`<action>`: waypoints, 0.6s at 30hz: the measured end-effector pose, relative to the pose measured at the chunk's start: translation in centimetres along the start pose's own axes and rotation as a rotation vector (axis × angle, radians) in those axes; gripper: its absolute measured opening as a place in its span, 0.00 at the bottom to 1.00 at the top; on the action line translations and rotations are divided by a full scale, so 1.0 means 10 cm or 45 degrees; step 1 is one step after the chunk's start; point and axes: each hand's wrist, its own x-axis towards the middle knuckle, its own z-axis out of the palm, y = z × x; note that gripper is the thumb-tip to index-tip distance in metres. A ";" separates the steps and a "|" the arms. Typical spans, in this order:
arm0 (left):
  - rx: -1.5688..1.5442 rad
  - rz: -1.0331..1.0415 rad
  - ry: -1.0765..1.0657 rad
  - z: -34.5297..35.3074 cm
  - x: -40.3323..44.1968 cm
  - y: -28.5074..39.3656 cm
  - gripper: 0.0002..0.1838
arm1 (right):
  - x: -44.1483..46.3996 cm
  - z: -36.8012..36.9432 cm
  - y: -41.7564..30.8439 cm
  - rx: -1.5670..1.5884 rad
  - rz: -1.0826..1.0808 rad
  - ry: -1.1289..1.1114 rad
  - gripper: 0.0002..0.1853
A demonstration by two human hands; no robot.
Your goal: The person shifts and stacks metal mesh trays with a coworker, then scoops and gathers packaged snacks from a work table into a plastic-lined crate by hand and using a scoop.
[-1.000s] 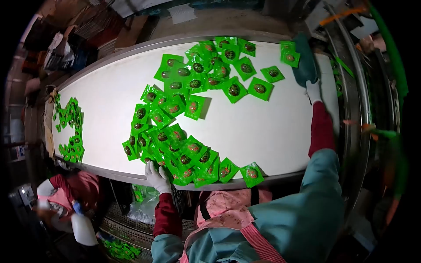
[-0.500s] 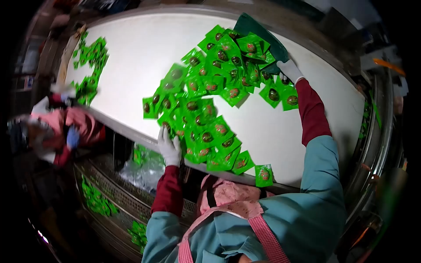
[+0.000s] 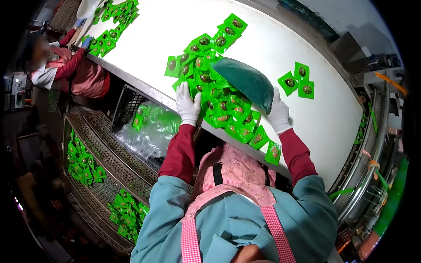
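Observation:
Many green packets (image 3: 222, 105) are heaped near the front edge of the white table (image 3: 315, 136). My right hand (image 3: 279, 112), in a white glove, grips the end of a dark green scoop (image 3: 245, 81), which lies against the heap and covers part of it. At the heap's left side is my left hand (image 3: 188, 104), gloved, with fingers stretched out beside the packets. Three packets (image 3: 299, 81) lie apart to the right of the scoop. Another packet (image 3: 272, 152) sits at the front edge.
A co-worker (image 3: 72, 63) reaches to more packets (image 3: 116, 24) at the table's far left. Below the table stand a black crate (image 3: 125, 105) with a clear plastic bag (image 3: 153, 131) and a perforated metal conveyor (image 3: 96, 193) carrying packets. Metal rails (image 3: 355, 188) run along the right.
The scoop in my right hand has swept toward me and left, bunching the packets near the front edge. My left hand stays beside them. The view has turned, showing more of the conveyor.

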 end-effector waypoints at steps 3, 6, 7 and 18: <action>-0.109 -0.027 0.015 0.05 0.10 0.05 0.36 | -0.55 -0.03 0.07 -0.033 0.011 0.069 0.42; -0.024 0.101 0.042 0.14 0.29 0.10 0.36 | -1.06 -0.29 0.22 0.049 0.114 0.071 0.43; -0.013 0.095 0.017 0.18 0.36 0.12 0.36 | -1.21 -0.43 0.34 0.173 0.083 0.151 0.41; 0.127 0.038 -0.408 0.02 0.61 0.24 0.38 | -2.51 -1.85 2.04 0.240 1.027 -0.607 0.25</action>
